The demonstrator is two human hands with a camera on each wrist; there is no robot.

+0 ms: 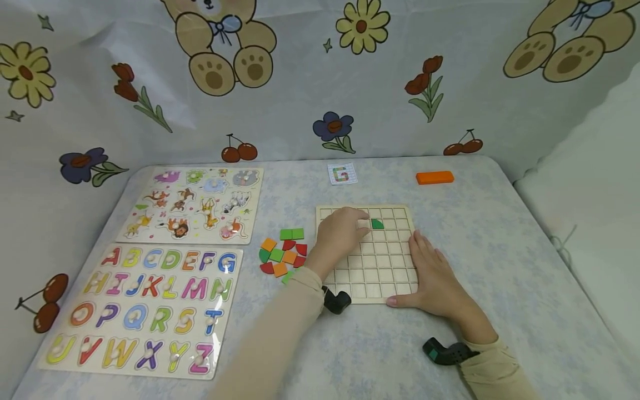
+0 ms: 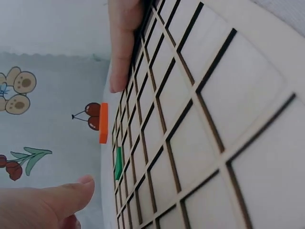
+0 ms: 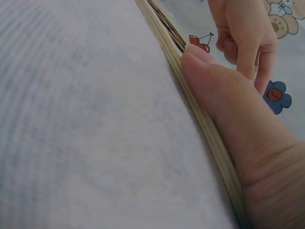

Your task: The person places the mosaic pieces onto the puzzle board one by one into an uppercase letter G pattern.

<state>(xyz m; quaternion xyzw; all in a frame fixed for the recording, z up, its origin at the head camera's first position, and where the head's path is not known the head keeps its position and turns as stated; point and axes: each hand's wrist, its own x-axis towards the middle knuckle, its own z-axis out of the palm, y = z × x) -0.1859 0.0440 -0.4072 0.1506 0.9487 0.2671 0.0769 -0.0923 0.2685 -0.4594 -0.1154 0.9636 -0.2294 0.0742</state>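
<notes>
A wooden grid board (image 1: 382,261) lies flat on the table with a green quarter-round tile (image 1: 377,224) in a cell near its top. My left hand (image 1: 342,230) hovers at the board's upper left, its fingers bent down just left of that tile. Its fingertips are partly hidden, and I cannot tell whether they pinch a piece. In the left wrist view the thumb (image 2: 71,195) reaches out over the board. My right hand (image 1: 432,280) rests at the lower right corner, straight fingers along the right edge and the thumb (image 3: 214,86) against the near edge.
Left of the board lie loose red, orange and green tiles (image 1: 276,255). Farther left are an alphabet puzzle (image 1: 235,278) and an animal puzzle (image 1: 195,241). Behind the board sit a small pattern card (image 1: 342,174) and an orange block (image 1: 435,177).
</notes>
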